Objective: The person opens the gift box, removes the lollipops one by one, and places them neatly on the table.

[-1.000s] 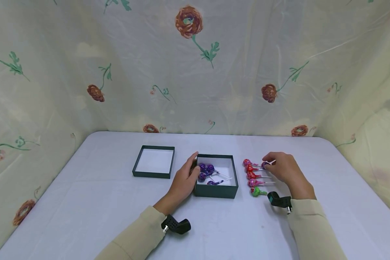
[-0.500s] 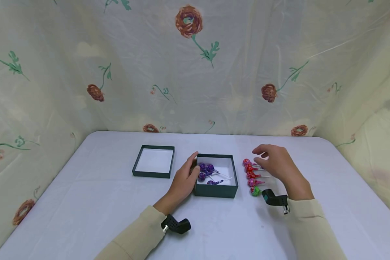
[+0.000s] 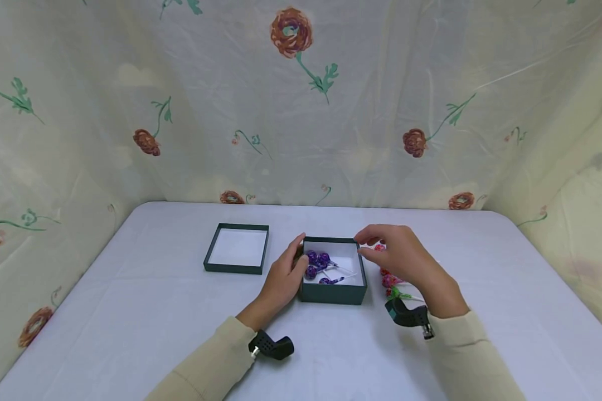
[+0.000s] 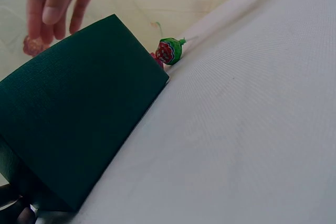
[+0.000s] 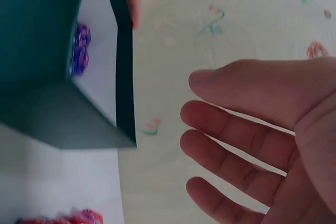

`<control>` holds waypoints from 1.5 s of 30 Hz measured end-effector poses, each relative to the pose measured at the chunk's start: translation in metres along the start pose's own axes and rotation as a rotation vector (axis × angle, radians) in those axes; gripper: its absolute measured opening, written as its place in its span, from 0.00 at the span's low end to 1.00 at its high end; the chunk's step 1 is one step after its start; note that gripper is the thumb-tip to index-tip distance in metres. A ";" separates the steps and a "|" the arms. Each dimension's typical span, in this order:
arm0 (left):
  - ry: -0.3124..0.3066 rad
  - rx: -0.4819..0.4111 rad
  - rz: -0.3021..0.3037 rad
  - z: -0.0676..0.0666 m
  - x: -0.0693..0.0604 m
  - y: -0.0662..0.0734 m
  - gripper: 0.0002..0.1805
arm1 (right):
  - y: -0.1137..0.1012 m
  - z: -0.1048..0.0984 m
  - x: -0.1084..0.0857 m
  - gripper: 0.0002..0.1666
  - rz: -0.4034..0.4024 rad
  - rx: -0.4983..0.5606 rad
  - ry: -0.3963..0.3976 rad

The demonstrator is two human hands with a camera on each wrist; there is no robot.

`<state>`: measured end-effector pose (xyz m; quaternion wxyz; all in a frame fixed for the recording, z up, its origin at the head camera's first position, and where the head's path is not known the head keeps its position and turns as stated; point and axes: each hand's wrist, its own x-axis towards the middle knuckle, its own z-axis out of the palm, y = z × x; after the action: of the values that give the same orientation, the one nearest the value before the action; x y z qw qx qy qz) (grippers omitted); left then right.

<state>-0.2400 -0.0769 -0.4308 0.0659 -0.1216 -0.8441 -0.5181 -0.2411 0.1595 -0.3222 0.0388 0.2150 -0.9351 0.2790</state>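
Observation:
My left hand (image 3: 281,278) grips the left wall of a dark green box (image 3: 333,295), its thumb at the rim. Inside the white-lined box lie several purple-wrapped lollipops (image 3: 311,272). Over the box's right rim hovers my right hand (image 3: 401,256); in the right wrist view its spread fingers (image 5: 226,153) hold nothing. Beneath that hand, partly hidden by it, is a row of lollipops in red and pink wrappers (image 3: 388,280). A green-wrapped lollipop (image 4: 169,51) is at the row's near end.
The box's lid (image 3: 233,269), green-edged and white inside, lies upturned on the white-covered table (image 3: 155,312) to the left of the box. A flower-patterned curtain (image 3: 361,111) hangs behind the table and along its sides.
My right hand let go of a purple lollipop at the far end of the row on the right, lifted, and moved left to the box. My left hand stayed on the box.

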 end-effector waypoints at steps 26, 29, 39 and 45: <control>-0.010 -0.007 -0.008 -0.001 0.001 -0.001 0.28 | -0.024 0.044 0.005 0.14 -0.216 0.084 -0.200; -0.011 -0.009 -0.012 -0.001 0.001 0.000 0.28 | -0.024 0.045 0.006 0.14 -0.206 0.088 -0.212; -0.013 -0.022 -0.009 0.000 0.001 -0.002 0.28 | -0.017 0.049 0.007 0.13 -0.158 0.077 -0.208; -0.009 -0.017 0.001 0.000 0.002 -0.002 0.28 | -0.013 0.050 0.009 0.14 -0.120 0.045 -0.211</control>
<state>-0.2425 -0.0779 -0.4324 0.0612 -0.1250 -0.8400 -0.5245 -0.2410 0.1192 -0.3563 -0.0482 0.2996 -0.9130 0.2727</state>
